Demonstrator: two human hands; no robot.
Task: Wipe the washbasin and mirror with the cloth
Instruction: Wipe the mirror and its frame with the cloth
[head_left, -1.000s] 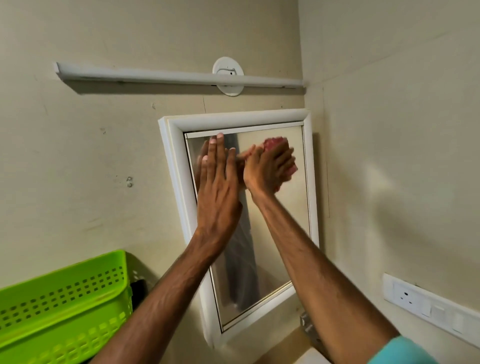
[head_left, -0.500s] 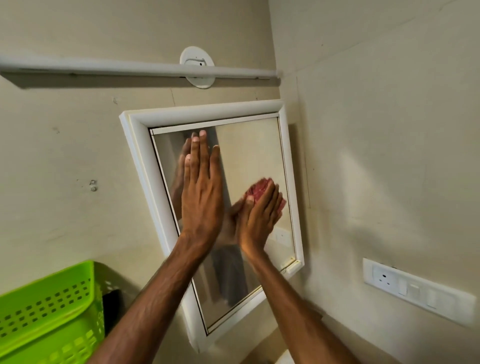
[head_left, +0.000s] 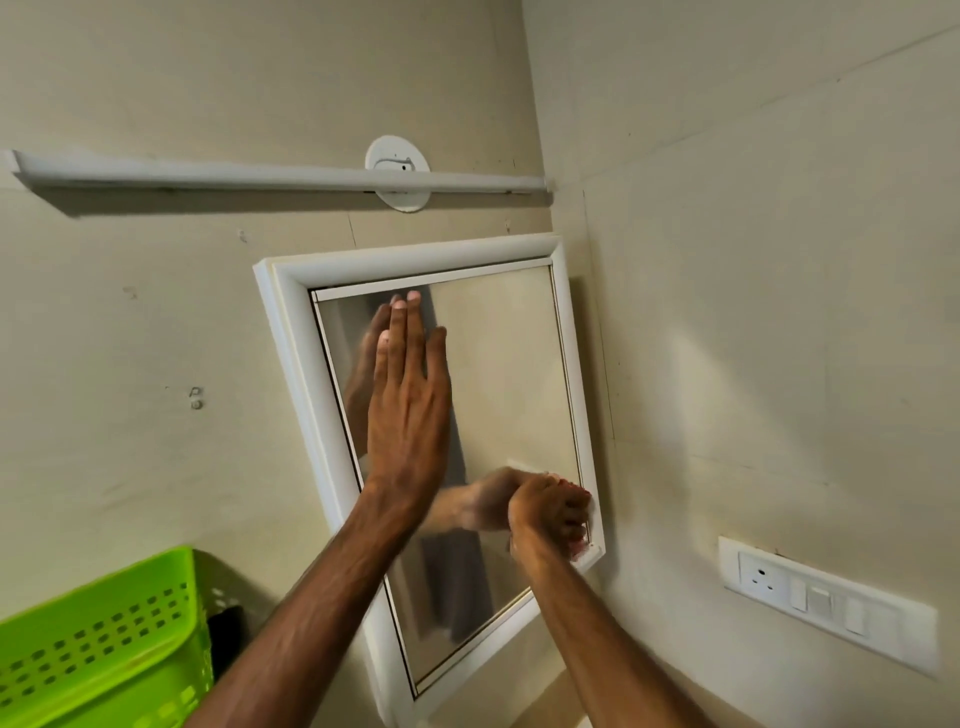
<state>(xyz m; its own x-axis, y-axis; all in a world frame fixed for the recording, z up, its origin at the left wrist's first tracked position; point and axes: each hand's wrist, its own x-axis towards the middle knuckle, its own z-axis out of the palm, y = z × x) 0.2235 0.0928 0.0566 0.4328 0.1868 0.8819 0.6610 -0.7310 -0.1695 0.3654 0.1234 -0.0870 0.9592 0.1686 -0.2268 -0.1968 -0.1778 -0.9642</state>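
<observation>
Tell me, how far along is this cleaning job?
Midway through the mirror, it seems. The right hand presses a reddish cloth against the lower right corner of the mirror, while the left hand lies flat on the glass, apparently steadying it. The upper glass looks clear, though streaks would be hard to see. The washbasin is out of view, so I cannot tell whether it has been wiped.

The cloth (head_left: 581, 540) was mostly hidden under the blurred right hand (head_left: 548, 512) at the mirror's lower right; the green basket (head_left: 93, 649) was cut off at lower left.
</observation>
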